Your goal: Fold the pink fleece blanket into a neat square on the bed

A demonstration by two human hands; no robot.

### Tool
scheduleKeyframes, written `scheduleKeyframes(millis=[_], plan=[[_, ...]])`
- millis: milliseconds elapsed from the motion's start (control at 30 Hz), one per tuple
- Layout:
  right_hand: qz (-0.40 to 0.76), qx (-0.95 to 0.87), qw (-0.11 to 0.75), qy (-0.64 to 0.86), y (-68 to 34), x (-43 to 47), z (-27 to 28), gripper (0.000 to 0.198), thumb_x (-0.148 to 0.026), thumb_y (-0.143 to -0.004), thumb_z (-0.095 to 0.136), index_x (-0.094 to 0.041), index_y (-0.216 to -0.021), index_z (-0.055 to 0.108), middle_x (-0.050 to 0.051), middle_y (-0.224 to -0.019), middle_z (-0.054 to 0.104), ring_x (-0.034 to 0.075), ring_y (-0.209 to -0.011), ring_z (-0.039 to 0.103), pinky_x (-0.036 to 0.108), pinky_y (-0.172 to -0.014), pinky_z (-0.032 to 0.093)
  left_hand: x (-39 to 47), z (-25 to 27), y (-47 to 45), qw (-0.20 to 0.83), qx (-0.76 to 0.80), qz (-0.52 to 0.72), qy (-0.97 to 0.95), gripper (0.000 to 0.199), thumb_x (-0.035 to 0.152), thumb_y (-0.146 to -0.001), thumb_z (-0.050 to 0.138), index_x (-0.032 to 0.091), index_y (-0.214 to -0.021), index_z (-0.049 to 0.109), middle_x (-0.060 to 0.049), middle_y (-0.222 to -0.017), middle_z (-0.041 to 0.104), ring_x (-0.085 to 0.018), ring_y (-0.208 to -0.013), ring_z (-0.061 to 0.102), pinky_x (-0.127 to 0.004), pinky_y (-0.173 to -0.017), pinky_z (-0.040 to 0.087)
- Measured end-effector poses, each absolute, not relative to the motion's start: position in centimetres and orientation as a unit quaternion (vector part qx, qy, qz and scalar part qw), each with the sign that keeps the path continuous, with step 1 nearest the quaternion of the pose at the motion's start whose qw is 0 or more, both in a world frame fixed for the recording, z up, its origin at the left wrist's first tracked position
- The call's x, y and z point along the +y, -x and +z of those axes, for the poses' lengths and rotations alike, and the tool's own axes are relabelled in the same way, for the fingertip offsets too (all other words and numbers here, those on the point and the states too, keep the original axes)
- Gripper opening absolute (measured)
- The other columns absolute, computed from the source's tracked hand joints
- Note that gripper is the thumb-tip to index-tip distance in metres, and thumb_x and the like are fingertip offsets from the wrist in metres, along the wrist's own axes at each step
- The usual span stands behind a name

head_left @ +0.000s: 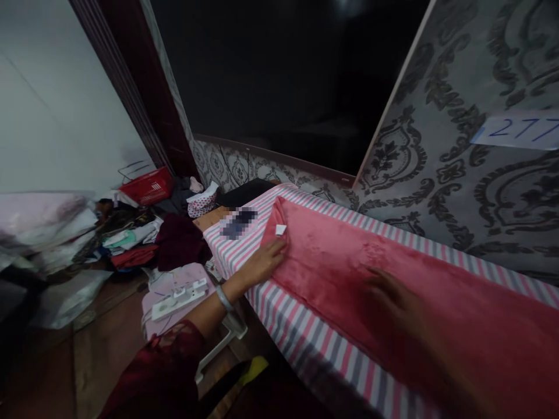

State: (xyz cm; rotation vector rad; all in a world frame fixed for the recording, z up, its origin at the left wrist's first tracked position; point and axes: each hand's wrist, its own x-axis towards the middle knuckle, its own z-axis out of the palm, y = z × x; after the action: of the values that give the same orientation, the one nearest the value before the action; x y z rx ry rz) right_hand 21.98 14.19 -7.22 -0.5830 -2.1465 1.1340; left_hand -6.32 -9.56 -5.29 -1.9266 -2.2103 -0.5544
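A long piece of red, velvet-like cloth lies spread along a striped table cover, with a small white tag near its narrow left end. At that end, just below the tag, my left hand has its fingers closed on the cloth's edge. My right hand is over the middle of the cloth, fingers stretched out and blurred by motion. Whether its palm touches the cloth I cannot tell.
A pixelated dark item is on the striped cover's far left corner. Left of the table are a power strip on a pink-covered surface, piled clothes and a red basket. A large dark screen hangs behind.
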Motion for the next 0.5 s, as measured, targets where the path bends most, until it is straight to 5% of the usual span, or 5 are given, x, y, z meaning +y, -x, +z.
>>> scheduleKeyframes(millis=[167, 333, 500], plan=[[0.548, -0.803, 0.199, 0.120, -10.1, 9.3, -8.0, 0.058, -0.037, -0.085, 0.060, -0.025, -0.141, 0.056, 0.011, -0.133, 0.067, 0.023, -0.105, 0.070, 0.041, -0.091, 0.058, -10.3, -5.8, 6.2, 0.086, -0.698, -0.247, 0.667, 0.038, 0.017, -0.096, 0.045, 0.025, -0.123, 0.070, -0.010, -0.146, 0.058, -0.025, -0.132, 0.057, -0.042, -0.109, 0.049], [0.545, -0.787, 0.233, 0.170, -7.3, 8.1, -10.6, 0.049, -0.041, -0.084, 0.057, -0.021, -0.128, 0.064, 0.013, -0.121, 0.072, 0.026, -0.109, 0.069, 0.045, -0.097, 0.056, -13.5, -5.8, 11.5, 0.212, -0.832, -0.313, 0.406, 0.051, 0.018, -0.088, 0.051, 0.017, -0.139, 0.057, -0.017, -0.144, 0.055, -0.032, -0.136, 0.051, -0.050, -0.114, 0.042], [0.529, -0.789, 0.256, 0.180, -8.0, 8.5, -11.5, 0.044, -0.042, -0.084, 0.056, -0.020, -0.120, 0.068, 0.012, -0.118, 0.074, 0.026, -0.106, 0.070, 0.045, -0.096, 0.056, -14.9, -6.1, 16.0, 0.151, -0.936, -0.230, 0.218, 0.082, 0.038, -0.078, 0.074, 0.010, -0.149, 0.043, -0.026, -0.149, 0.048, -0.044, -0.133, 0.048, -0.058, -0.109, 0.041]])
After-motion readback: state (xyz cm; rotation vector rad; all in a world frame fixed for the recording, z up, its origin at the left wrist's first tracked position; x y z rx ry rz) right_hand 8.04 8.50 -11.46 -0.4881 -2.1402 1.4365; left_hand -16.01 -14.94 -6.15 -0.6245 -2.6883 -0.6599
